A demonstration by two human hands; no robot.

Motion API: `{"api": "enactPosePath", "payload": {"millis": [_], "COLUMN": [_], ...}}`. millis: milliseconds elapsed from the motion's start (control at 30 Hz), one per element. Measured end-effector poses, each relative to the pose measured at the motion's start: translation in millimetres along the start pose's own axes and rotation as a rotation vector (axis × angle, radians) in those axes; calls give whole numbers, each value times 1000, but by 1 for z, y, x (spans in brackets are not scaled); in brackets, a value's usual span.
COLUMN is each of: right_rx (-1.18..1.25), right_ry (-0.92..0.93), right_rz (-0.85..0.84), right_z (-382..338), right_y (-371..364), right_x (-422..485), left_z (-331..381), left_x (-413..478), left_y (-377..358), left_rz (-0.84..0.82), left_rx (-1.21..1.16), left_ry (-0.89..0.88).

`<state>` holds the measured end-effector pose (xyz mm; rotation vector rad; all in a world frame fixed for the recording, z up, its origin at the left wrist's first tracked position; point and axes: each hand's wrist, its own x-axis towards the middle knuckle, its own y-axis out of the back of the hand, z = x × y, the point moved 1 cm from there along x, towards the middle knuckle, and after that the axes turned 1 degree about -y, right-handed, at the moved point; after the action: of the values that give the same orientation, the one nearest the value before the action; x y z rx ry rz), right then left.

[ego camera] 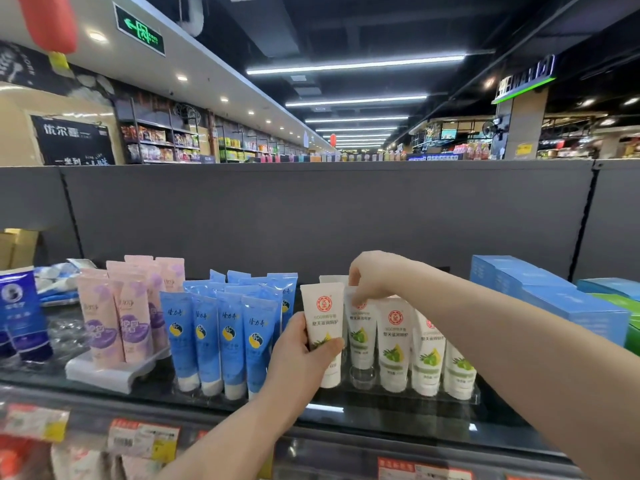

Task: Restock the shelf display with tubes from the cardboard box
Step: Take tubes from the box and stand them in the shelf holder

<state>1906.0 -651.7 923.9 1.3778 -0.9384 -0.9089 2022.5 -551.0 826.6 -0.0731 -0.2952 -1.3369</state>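
On the top shelf a row of white tubes with red logos and green olive prints stands cap-down in a clear holder (pixel 460 398). My left hand (pixel 304 348) grips the leftmost white tube (pixel 323 317) around its lower half, holding it upright at the row's left end. My right hand (pixel 372 277) reaches in from the right and pinches the top edge of the second white tube (pixel 362 337). Further white tubes (pixel 394 337) stand to the right. The cardboard box (pixel 17 247) shows only partly at the far left.
Blue tubes (pixel 225 334) stand directly left of the white row, pink tubes (pixel 117 317) on a white tray beyond them, dark blue tubes (pixel 20 313) at the far left. Blue cartons (pixel 550 292) sit at the right. A grey back panel (pixel 311 216) rises behind. Price tags line the shelf edge.
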Motion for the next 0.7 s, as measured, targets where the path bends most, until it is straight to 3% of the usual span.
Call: {"api": "enactPosePath", "payload": {"millis": [100,167,267,467,700], "right_rx": [297,456,348,160,148], "right_ry": [105,181,269,259,244], "right_rz": [204,136,29,113,86], "right_z": [2,1,3,12,14], "right_y": [18,25,20,4,0], "right_x": [-16,-29,-40,-36,-34], "left_z": [3,4,5,-3,-11], "left_x": [2,3,8,20,27], "left_y": [-4,-10,-19,-29,-29], "left_rz": [-27,-44,-63,-192,-230], "left_rx": [38,61,115,205,239], "left_ry": [-20,-27,-38,-13,4]}}
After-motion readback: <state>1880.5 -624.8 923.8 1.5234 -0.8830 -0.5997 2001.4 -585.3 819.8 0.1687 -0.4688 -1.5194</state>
